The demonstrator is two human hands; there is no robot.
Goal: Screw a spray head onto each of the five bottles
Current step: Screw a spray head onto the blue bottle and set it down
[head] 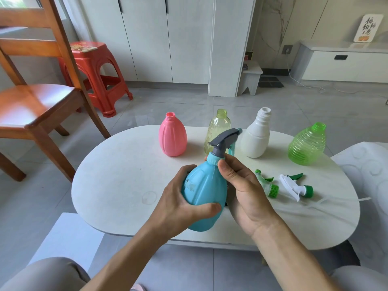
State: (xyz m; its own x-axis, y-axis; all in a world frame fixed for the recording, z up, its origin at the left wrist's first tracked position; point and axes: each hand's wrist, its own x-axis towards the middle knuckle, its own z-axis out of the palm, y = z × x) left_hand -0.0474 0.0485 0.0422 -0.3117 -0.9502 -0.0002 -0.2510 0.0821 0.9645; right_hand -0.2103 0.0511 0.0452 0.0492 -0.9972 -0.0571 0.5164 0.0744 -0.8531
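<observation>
My left hand (180, 203) grips the body of a blue bottle (204, 192), held tilted above the white table (117, 179). A grey spray head (223, 141) sits on its neck, and my right hand (244, 190) pinches the blue collar just below it. Open-necked at the far side stand a pink bottle (172, 137), a pale yellow bottle (218, 126), a white bottle (256, 137) and a green ribbed bottle (307, 144). Two loose spray heads lie right of my right hand: a clear one with green collar (267, 184) and a white one with green collar (296, 185).
A wooden chair (35, 106) stands left of the table, with a red plastic stool (96, 78) behind it. A white patterned seat (369, 164) borders the table's right edge. Thin dip tubes (336, 201) trail from the loose heads toward the right.
</observation>
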